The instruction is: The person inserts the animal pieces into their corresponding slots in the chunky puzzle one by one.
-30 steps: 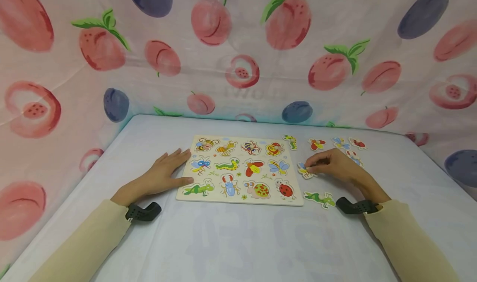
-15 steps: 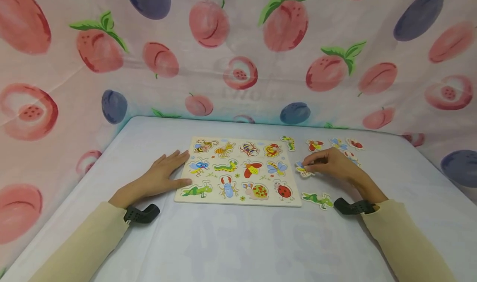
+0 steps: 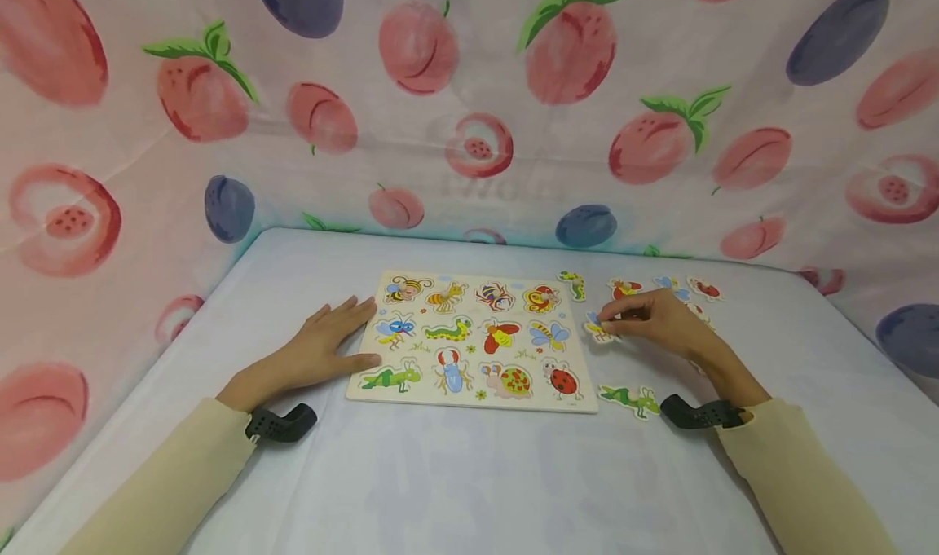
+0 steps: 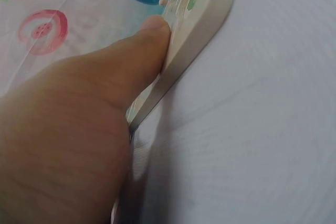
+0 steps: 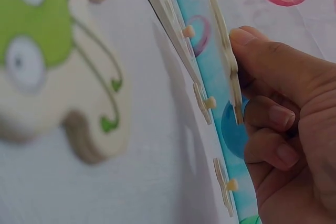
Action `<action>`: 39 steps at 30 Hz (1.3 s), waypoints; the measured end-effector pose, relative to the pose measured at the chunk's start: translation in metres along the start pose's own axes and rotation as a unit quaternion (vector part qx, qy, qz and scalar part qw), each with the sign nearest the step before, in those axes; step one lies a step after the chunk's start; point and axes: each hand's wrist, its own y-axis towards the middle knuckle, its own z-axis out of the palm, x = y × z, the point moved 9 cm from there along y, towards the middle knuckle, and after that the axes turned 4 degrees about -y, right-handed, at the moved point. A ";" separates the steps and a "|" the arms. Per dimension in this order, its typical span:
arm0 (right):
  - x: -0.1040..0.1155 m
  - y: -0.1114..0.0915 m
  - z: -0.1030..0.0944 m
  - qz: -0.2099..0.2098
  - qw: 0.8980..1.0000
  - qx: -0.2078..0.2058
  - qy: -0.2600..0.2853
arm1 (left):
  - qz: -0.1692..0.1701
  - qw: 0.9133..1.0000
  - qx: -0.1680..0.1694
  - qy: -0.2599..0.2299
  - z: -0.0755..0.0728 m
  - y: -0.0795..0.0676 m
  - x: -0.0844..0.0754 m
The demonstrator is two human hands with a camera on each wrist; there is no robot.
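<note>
My left hand (image 3: 323, 345) lies with its fingers along the left edge of a wooden peg puzzle board (image 3: 469, 404) printed with colourful insects. In the left wrist view the thumb (image 4: 144, 51) lies on the board's rim. My right hand (image 3: 656, 325) pinches a blue-and-yellow winged insect puzzle piece (image 3: 597, 327) just right of the board. The right wrist view shows that piece (image 5: 224, 51) edge-on, raised above the table, with the fingers hiding its knob. A green grasshopper piece (image 3: 631, 400) lies nearer, below the right hand.
A caterpillar piece (image 3: 572, 286) lies beside the board's far right corner. Beyond the right hand lie a red-winged insect piece (image 3: 625, 287), a blue-winged piece (image 3: 669, 287) and a ladybird piece (image 3: 706, 288). Another piece is partly hidden behind the hand. A fruit-print cloth (image 3: 484, 74) stands behind the table.
The right hand has lifted slightly with the puzzle piece and now covers more of the pieces behind it. The left hand has stayed on the board.
</note>
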 end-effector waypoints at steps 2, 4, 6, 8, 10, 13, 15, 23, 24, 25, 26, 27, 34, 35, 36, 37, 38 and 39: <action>0.000 0.000 0.000 0.000 1.000 -0.002 -0.001 | -0.001 1.000 0.000 0.000 0.000 0.000 0.001; 0.001 0.000 0.000 0.002 1.000 -0.005 -0.003 | -0.003 1.000 0.001 -0.001 0.001 0.000 0.002; 0.002 0.000 -0.001 0.006 1.000 -0.009 -0.004 | -0.003 1.000 0.002 -0.002 0.002 0.000 0.002; 0.002 -0.001 -0.001 0.008 1.000 -0.014 -0.004 | -0.003 1.000 0.002 -0.004 0.003 0.000 0.003; 0.003 -0.001 -0.001 0.005 1.000 -0.018 -0.001 | -0.002 1.000 0.001 -0.003 0.004 0.000 0.003; 0.009 -0.001 -0.001 -0.006 1.000 -0.022 0.005 | -0.002 1.000 0.001 -0.003 0.005 0.000 0.004; 0.011 0.000 -0.003 -0.015 0.999 -0.027 0.006 | -0.001 1.000 0.000 -0.005 0.006 0.000 0.003; 0.032 0.012 -0.009 -0.022 0.999 -0.044 0.022 | 0.002 1.000 0.002 0.002 0.001 0.001 0.000; 0.039 0.015 -0.010 -0.025 0.998 -0.047 0.022 | 0.002 1.000 0.002 0.005 -0.001 0.002 0.000; 0.046 0.018 -0.011 -0.032 0.998 -0.051 0.021 | 0.002 1.000 0.003 0.006 -0.003 0.003 -0.001; 0.054 0.022 -0.011 -0.038 0.998 -0.053 0.020 | 0.002 1.000 0.004 0.007 -0.004 0.004 -0.002; 0.062 0.026 -0.011 -0.044 0.997 -0.053 0.022 | 0.001 1.000 0.005 0.007 -0.005 0.004 -0.002; 0.119 0.053 0.008 -0.114 0.993 -0.024 0.030 | -0.007 1.000 0.007 0.007 -0.005 0.004 0.000; 0.125 0.056 0.011 -0.124 0.992 -0.021 0.031 | -0.006 1.000 0.007 0.006 -0.004 0.003 0.000; 0.131 0.059 0.015 -0.131 0.991 -0.018 0.034 | -0.006 1.000 0.007 0.004 -0.003 0.003 0.000; 0.137 0.062 0.018 -0.139 0.989 -0.016 0.037 | -0.005 1.000 0.007 0.004 -0.002 0.002 0.000; 0.142 0.064 0.021 -0.144 0.989 -0.015 0.040 | -0.004 1.000 0.006 0.003 -0.002 0.002 -0.001; 0.147 0.067 0.024 -0.148 0.988 -0.016 0.042 | -0.002 1.000 0.005 0.004 -0.002 0.002 -0.001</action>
